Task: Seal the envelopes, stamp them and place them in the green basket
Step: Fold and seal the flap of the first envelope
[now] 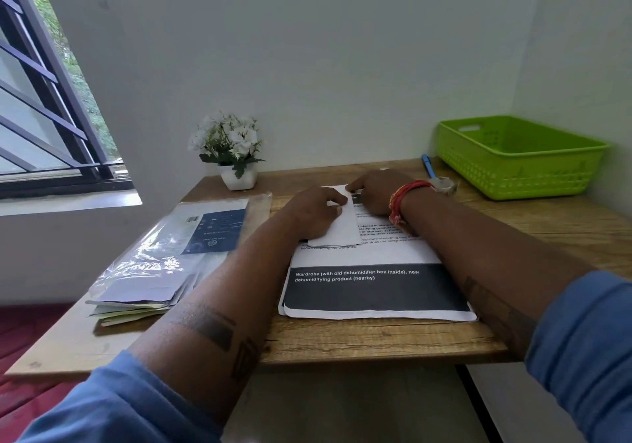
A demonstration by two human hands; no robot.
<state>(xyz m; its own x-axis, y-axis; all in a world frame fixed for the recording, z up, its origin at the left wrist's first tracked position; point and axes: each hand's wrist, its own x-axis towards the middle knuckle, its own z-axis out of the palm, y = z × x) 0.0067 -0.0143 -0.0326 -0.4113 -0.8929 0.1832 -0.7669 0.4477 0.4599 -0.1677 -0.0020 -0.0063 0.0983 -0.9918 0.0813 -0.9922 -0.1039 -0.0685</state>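
A white envelope (342,227) lies lengthwise on printed sheets (372,288) in the middle of the wooden desk (376,336). My left hand (309,211) presses on its left side with fingers curled down onto the paper. My right hand (376,191) pinches the envelope's far end, thumb and fingers on the edge. The green basket (516,158) stands at the back right corner and looks empty from here. More envelopes in a clear plastic pack (164,257) lie stacked on the left. I see no stamp.
A small white pot of white flowers (232,155) stands at the back by the wall. A blue pen (427,165) lies left of the basket. A window is at the far left. Walls close the desk at the back and right.
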